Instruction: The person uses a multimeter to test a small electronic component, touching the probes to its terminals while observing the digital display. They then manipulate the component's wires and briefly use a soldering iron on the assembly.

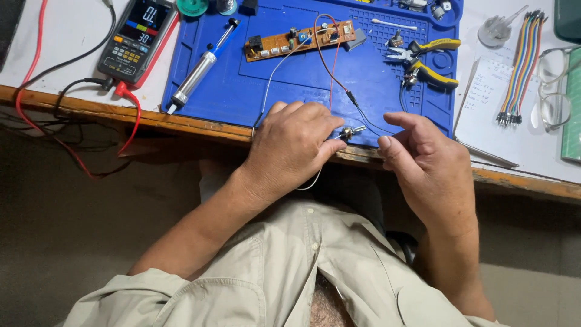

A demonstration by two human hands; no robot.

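My left hand point(290, 145) is closed around a small metal potentiometer point(352, 131) at the near edge of the blue work mat point(242, 91); its shaft sticks out to the right. Thin white, red and black wires point(330, 72) run from it up to a brown circuit board point(299, 39) at the back of the mat. My right hand point(423, 160) hovers just right of the component with fingers curled and apart, holding nothing that I can see.
A solder sucker point(203, 63) lies on the mat's left part, yellow-handled pliers point(426, 60) on its right. A multimeter point(138, 37) with red and black leads sits at left. Jumper wires point(519, 63), paper, tweezers and glasses point(554, 88) lie at right.
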